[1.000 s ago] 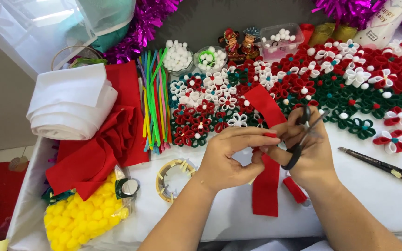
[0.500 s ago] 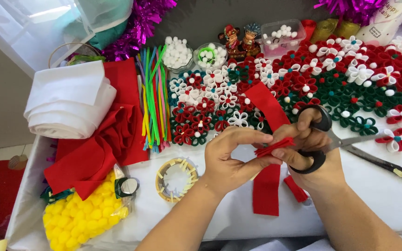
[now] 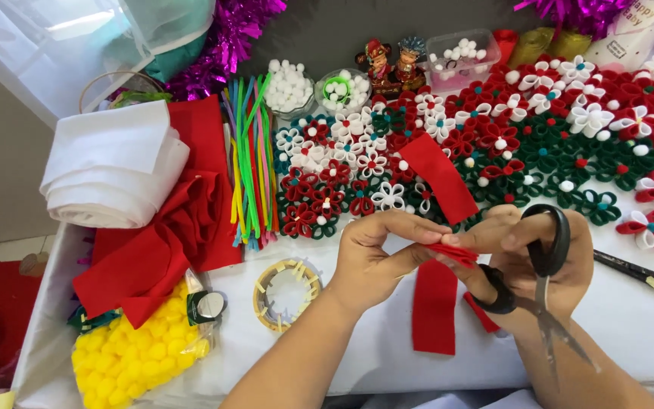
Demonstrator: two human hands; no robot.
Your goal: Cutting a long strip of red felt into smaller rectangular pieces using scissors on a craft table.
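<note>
Here, part of the red felt strip [image 3: 434, 303] is hidden by the hands over the table [image 3: 357, 356]; its end is pinched by the left hand [image 3: 376, 257], while black scissors [image 3: 543, 273] are gripped by the right hand [image 3: 546, 261]

Bright, even light; sharp focus.

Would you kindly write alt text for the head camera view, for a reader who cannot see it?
Two bare hands meet over a white table: the left hand pinches a small red felt piece, while the right hand wears black scissors on its fingers, blades pointing toward the person. Red, green and white felt flowers, pipe cleaners and yellow pompoms lie around.
</note>
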